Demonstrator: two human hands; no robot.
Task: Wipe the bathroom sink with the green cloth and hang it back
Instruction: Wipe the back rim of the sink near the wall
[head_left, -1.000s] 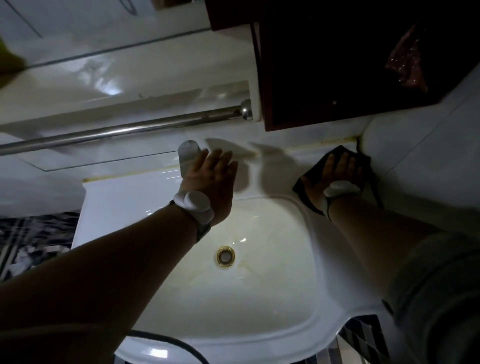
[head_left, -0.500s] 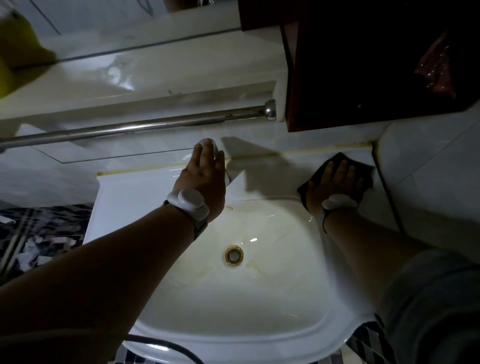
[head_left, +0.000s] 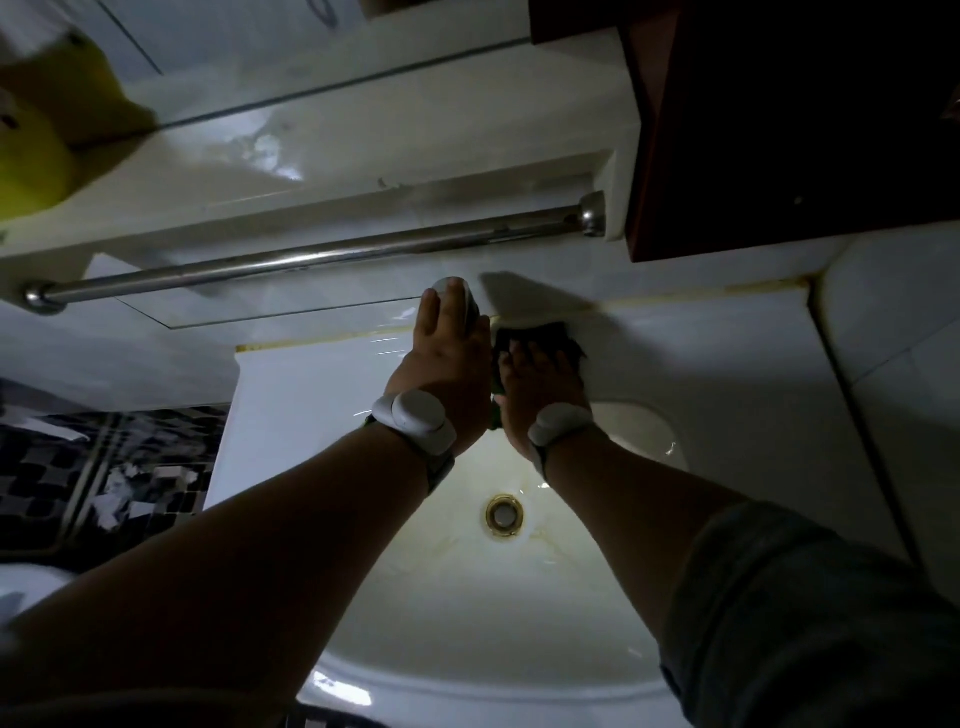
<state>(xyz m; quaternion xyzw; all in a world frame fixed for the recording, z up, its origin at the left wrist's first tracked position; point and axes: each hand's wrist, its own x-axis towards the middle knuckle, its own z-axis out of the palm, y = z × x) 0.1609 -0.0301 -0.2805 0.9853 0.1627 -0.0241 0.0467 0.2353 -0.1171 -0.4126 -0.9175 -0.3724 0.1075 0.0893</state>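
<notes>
The white sink fills the middle of the head view, its gold-rimmed drain low in the basin. My right hand presses the green cloth, which looks nearly black in the dim light, flat on the back ledge just behind the basin. My left hand sits right beside it, fingers wrapped over the pale tap at the back of the sink. Both wrists wear white bands.
A steel towel rail runs along the wall above the sink. A dark wooden cabinet hangs at the upper right. Something yellow rests on the shelf at upper left. Patterned dark floor tiles show at left.
My right hand has slid the cloth left along the back ledge, from the far right corner to beside the tap. My left hand stays on the tap.
</notes>
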